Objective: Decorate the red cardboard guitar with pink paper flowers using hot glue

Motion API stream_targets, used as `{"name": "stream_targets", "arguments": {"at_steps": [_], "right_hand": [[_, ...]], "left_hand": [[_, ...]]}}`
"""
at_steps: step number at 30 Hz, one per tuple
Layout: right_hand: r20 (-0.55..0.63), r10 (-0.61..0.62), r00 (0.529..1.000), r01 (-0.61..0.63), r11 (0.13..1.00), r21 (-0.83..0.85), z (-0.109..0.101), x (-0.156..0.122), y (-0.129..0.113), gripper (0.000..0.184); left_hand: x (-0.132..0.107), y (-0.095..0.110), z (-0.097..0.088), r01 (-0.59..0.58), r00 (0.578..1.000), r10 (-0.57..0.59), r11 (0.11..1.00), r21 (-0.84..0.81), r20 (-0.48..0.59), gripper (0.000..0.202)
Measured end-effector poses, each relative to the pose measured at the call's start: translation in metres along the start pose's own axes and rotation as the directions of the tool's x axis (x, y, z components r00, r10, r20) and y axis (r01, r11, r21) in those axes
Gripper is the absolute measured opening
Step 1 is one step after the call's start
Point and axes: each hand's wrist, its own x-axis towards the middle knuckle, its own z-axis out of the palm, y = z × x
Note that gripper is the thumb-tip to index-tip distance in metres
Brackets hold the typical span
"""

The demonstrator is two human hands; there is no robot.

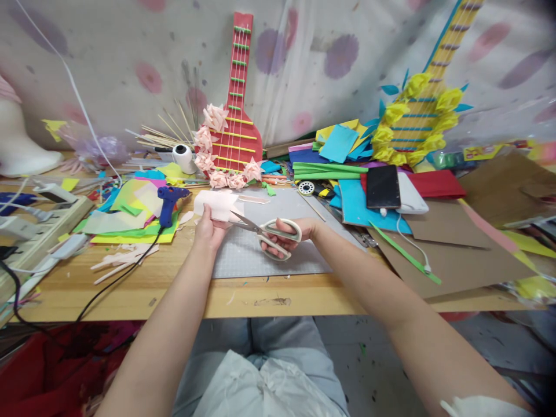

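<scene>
My left hand (207,229) pinches a pale pink sheet of paper (217,204) above the grey cutting mat (278,255). My right hand (290,236) has its fingers through the white handles of the scissors (269,233). The blades are apart and point left, their tips at the paper's lower right edge. Both forearms reach in from the bottom of the view over the wooden table (174,289).
A blue glue gun (168,204) lies on coloured sheets to the left, its black cord trailing off the table. A red paper guitar (237,110) with pink flowers and a yellow-flowered one (423,110) lean behind. A black phone (383,186), brown cardboard (456,249) and a power strip (39,220) flank the mat.
</scene>
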Motion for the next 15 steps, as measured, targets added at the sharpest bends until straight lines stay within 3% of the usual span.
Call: {"name": "stream_targets", "arguments": {"at_steps": [15], "right_hand": [[-0.014,0.027,1.0,-0.027,1.0,-0.004,-0.0023,0.0031,0.0015,0.088]], "left_hand": [[-0.0033,-0.0021,0.0032,-0.053,0.999,0.053,0.999,0.013,-0.013,0.032]]}}
